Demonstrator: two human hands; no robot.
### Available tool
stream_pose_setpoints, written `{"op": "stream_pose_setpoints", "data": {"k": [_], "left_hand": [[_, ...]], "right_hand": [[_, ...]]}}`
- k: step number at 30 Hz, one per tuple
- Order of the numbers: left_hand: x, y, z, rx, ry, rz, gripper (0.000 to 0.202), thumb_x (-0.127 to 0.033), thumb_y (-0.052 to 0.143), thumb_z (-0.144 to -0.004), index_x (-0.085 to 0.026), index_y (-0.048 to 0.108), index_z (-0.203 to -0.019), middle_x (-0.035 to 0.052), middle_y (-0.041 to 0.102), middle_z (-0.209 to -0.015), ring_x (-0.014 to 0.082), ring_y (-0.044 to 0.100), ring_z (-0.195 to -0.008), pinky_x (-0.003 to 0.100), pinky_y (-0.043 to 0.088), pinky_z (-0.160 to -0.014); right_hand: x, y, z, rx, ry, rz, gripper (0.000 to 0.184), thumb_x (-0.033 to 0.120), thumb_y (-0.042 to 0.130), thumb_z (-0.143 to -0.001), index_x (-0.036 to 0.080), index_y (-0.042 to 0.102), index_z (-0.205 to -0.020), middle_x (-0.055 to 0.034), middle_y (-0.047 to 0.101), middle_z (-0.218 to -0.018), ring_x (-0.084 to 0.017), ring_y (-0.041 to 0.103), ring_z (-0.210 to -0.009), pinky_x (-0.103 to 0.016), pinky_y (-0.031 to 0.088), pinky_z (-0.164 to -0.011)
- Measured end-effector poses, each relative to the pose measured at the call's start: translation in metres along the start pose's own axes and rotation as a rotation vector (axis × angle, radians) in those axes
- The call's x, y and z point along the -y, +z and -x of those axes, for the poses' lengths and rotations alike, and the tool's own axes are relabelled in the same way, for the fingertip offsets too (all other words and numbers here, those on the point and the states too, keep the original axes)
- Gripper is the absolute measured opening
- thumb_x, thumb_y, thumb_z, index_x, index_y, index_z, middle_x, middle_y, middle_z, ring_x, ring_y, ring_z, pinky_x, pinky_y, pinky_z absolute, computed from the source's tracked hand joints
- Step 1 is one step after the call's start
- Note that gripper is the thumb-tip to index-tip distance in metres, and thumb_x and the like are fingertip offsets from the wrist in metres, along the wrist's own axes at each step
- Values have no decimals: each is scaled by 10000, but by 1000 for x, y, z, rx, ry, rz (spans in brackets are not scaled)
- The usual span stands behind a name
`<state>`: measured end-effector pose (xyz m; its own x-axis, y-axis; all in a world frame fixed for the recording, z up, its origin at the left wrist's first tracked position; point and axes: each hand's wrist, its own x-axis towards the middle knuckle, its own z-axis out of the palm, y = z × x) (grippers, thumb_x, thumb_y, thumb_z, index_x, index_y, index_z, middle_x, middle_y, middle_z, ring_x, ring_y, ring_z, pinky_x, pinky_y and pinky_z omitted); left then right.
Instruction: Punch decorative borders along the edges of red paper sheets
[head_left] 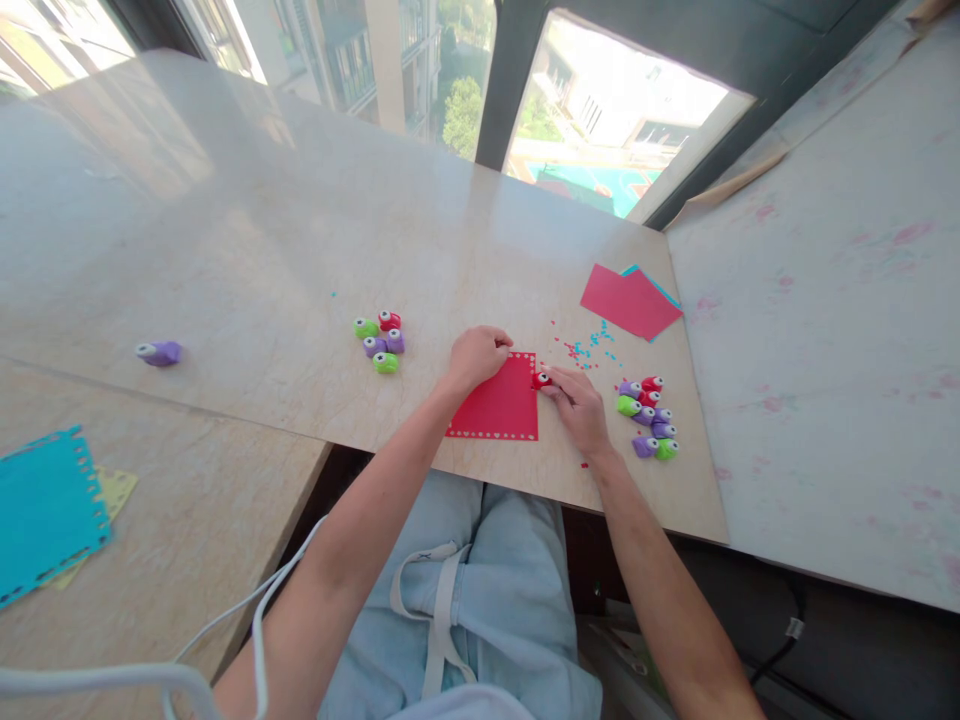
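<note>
A red sheet of paper (499, 402) lies in front of me, with small punched holes along its top, right and bottom edges. My left hand (480, 357) is closed at the sheet's upper left, fingers curled at its top edge; its fingertips are partly hidden. At the right edge of the sheet sits a small red craft punch (541, 380), gripped between the thumb and fingers of my right hand (576, 402). Red and blue punched-out bits (592, 346) are scattered just beyond my right hand.
Several green, purple and red punches (646, 418) cluster on the right, others (381, 342) left of the sheet. One purple punch (159, 353) stands far left. Red and blue paper (632, 300) lies by the wall. Blue punched paper (52, 510) and a white cable (262, 610) are at lower left.
</note>
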<state>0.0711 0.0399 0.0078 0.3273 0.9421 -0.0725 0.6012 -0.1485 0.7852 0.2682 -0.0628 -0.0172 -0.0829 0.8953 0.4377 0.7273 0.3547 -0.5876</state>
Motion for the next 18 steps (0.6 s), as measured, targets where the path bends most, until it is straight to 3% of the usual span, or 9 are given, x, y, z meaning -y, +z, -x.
{"op": "stream_pose_setpoints", "data": {"k": [8, 18], "left_hand": [[-10, -11, -13, 134, -107, -30, 264, -128, 589, -780, -162, 780, -960, 90, 767, -966, 190, 686, -860, 272, 498, -767], [-8, -6, -17, 98, -116, -17, 223, -146, 618, -759, -161, 782, -909, 88, 759, -886, 187, 669, -802, 282, 486, -742]], "right_hand": [[-2, 0, 1, 0, 11, -18, 258, 292, 562, -961, 241, 715, -1163, -97, 730, -1153, -241, 657, -1077, -448, 515, -961], [0, 0, 1, 3, 32, -48, 264, 307, 571, -954, 249, 717, -1165, -102, 733, -1153, -247, 663, -1075, -457, 513, -972]]}}
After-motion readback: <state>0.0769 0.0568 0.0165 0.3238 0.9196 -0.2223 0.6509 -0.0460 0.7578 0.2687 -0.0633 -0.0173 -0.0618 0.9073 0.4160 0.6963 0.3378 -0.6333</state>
